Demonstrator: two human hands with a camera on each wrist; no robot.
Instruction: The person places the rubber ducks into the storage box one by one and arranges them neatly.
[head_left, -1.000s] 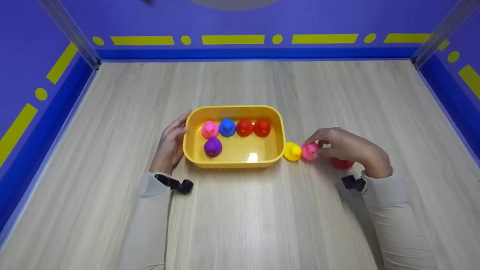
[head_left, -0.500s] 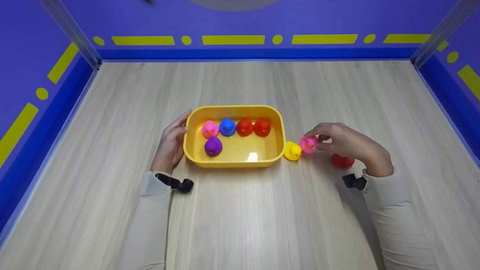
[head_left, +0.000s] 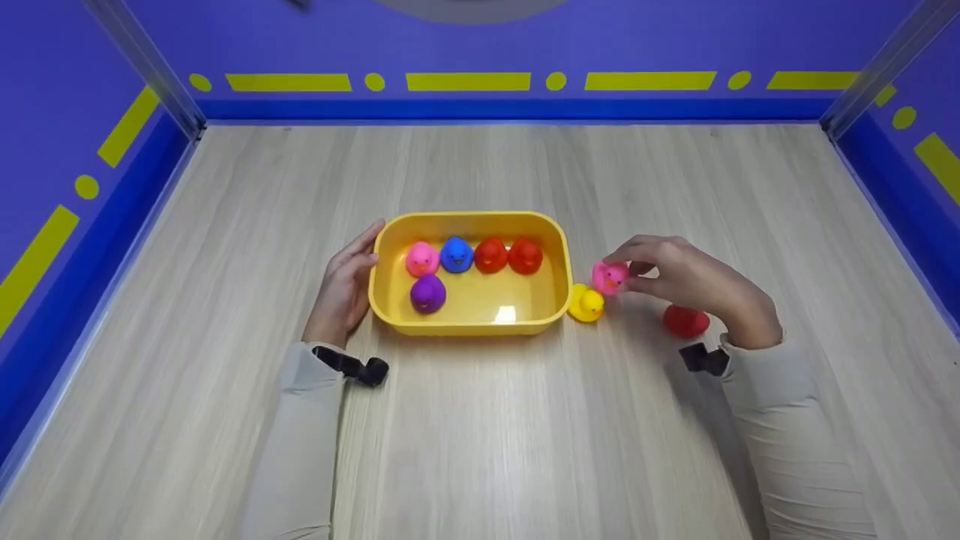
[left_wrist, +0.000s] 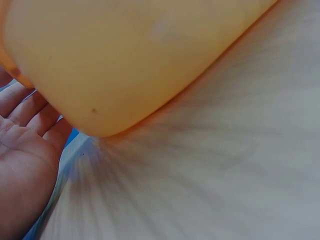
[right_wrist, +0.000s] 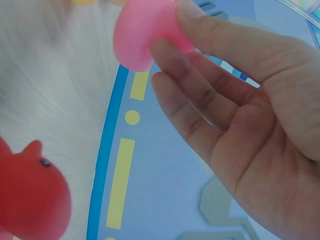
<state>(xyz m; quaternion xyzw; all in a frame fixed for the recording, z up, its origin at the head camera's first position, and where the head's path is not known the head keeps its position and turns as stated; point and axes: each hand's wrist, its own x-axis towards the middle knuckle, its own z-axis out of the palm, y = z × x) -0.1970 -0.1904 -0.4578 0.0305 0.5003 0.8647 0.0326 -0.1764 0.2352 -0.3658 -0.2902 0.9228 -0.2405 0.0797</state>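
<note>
Pinched between my right hand's [head_left: 686,277] thumb and fingers is a pink duck [head_left: 610,277], just behind a yellow duck [head_left: 586,303] and right of the yellow tub [head_left: 480,328]. In the right wrist view the hand [right_wrist: 250,115] holds the pink duck [right_wrist: 145,32] by its side. My left hand [head_left: 343,289] lies along the tub's left end, its fingers extended against the wall; the left wrist view shows the palm and fingers [left_wrist: 42,112] beside the tub [left_wrist: 125,60]. Inside stand another pink duck [head_left: 422,259], a blue one [head_left: 457,255], two red ones [head_left: 491,255] and a purple one [head_left: 427,293].
A red duck [head_left: 685,321] stands on the wooden table [head_left: 495,442] beneath my right wrist, also at the left of the right wrist view. The yellow duck touches or nearly touches the tub's right wall. Blue-purple panels [head_left: 480,52] border the table's back and sides.
My right hand has lifted the pink duck from beside the yellow duck and moved it back and slightly left. My left hand and the tub have stayed in place.
</note>
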